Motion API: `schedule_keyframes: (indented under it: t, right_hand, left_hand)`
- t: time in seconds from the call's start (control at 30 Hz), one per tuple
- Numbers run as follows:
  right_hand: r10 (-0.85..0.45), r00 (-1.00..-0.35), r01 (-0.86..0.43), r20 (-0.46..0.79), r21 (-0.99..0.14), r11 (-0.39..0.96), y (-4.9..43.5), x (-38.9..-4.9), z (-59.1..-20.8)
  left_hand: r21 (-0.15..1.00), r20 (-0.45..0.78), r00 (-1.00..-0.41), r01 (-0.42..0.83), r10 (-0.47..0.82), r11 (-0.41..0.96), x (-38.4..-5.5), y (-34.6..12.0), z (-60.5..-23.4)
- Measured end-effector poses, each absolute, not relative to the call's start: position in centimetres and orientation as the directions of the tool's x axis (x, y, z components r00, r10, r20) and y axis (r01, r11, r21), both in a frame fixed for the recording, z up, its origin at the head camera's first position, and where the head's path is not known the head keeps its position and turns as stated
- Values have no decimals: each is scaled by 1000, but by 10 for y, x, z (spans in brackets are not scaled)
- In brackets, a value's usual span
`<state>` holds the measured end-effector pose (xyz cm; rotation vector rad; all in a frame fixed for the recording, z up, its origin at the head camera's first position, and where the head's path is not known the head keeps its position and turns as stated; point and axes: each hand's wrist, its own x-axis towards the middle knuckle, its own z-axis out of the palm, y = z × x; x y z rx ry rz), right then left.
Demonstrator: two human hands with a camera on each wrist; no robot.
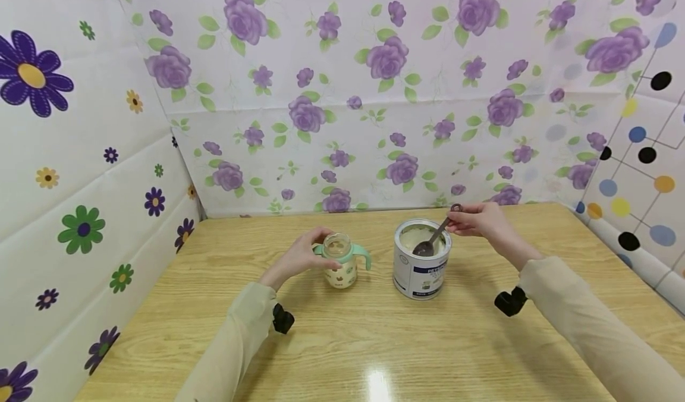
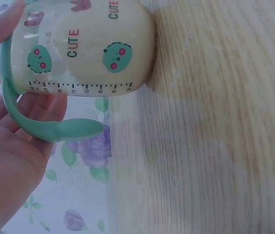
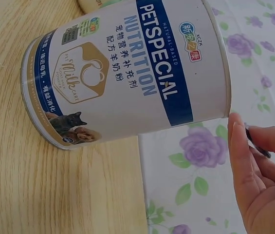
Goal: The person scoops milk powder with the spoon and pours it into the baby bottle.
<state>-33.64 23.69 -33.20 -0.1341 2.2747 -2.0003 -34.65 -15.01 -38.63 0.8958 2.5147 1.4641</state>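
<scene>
My left hand (image 1: 310, 252) grips a baby bottle (image 1: 342, 274) with mint-green handles and an open top. In the left wrist view, pale contents show through the lower part of the clear bottle (image 2: 86, 53), beside printed scale marks. A dark spoon (image 1: 440, 229) is pinched by its handle in my right hand (image 1: 484, 226); its bowl is inside the rim of an open can, over pale powder (image 1: 414, 237). The white milk powder can (image 1: 411, 274) stands upright on the table. The right wrist view shows the can's label (image 3: 159, 63), while most of the spoon is hidden there.
The wooden table (image 1: 342, 336) carries both containers, with the can to the right of the bottle. Behind it hangs a floral cloth (image 1: 364, 134). Patterned sheets also line the left wall (image 1: 123, 212) and right wall (image 1: 637, 170). A black wrist mount sits on each sleeve.
</scene>
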Motion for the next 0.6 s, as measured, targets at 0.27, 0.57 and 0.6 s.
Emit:
schedule_keyframes:
  t: [0.27,0.57,0.6]
  right_hand:
    - [-133,-991,-43,7,-962,269,241,-341,-337]
    - [-109,-994,8,-23,-990,139,246,-339,-339]
    - [-103,-994,4,-19,-991,136,248,-338,-338]
  left_hand:
    - [827,196,-813,438,548,354,-329,-144,-363]
    - [835,167,-843,397,511,382,-347,-150,-389]
    - [838,172,-843,397,509,375,-348,-151,-390]
